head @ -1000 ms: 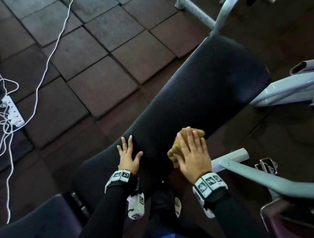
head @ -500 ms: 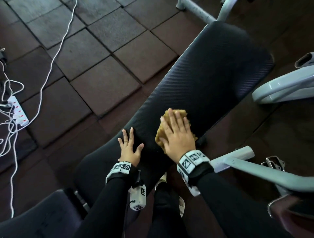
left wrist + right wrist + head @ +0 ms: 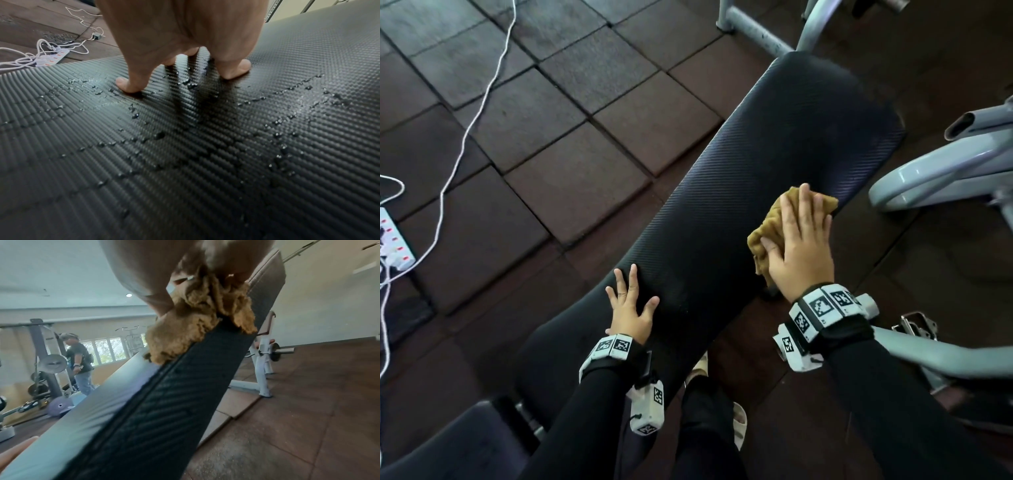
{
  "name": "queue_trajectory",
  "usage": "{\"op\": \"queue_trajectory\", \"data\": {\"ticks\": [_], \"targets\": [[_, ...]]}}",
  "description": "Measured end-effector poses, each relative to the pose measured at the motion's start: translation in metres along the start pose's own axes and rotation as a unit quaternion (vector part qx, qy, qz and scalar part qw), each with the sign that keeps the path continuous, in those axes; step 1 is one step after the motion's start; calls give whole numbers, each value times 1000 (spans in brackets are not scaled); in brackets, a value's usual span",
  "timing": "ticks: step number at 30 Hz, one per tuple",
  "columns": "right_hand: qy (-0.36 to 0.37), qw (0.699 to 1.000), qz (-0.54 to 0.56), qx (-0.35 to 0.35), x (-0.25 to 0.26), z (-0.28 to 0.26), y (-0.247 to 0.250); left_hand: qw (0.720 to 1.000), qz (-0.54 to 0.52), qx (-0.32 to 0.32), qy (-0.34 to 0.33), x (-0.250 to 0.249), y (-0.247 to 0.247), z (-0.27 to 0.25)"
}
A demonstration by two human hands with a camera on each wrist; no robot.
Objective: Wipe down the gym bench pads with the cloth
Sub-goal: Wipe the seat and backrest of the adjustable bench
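Black textured pad: the left hand stays flat near its near end, grip released, bracing among droplets. The right hand, fingers flat, presses the cloth at the right edge, now farther up the pad than before; the far end appears unwiped.

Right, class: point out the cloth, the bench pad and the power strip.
cloth [image 3: 765, 233]: head view, bunched brown edge left of the hand.
bench pad [image 3: 774, 144]: head view, bare textured top.
power strip [image 3: 54, 57]: left wrist view, white body on the floor.
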State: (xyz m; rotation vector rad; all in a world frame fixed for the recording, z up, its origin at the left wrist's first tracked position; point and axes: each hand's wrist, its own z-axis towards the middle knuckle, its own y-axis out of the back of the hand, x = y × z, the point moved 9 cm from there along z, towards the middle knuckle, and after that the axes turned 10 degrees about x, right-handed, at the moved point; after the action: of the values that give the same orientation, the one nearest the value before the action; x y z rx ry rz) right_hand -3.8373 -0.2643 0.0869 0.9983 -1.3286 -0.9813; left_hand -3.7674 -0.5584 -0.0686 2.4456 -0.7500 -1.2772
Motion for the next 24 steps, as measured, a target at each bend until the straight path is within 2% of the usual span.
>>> {"op": "queue_trajectory", "data": {"ticks": [6, 11, 14, 19, 24], "targets": [[-50, 981, 171, -80, -4, -37, -9, 1000, 0, -5, -2, 2, 0, 1], [-100, 946, 297, -85, 2, -48, -33, 1000, 9, -11, -11, 3, -1, 4], [-131, 933, 320, -95, 0, -42, -36, 1000, 5, -10, -15, 4, -2, 5], [-126, 930, 321, -127, -4, -50, -43, 1000, 14, -4, -26, 6, -3, 9], [-126, 911, 375, -113, 10, -92, -88, 999, 6, 2, -49, 5, -4, 8]]}}
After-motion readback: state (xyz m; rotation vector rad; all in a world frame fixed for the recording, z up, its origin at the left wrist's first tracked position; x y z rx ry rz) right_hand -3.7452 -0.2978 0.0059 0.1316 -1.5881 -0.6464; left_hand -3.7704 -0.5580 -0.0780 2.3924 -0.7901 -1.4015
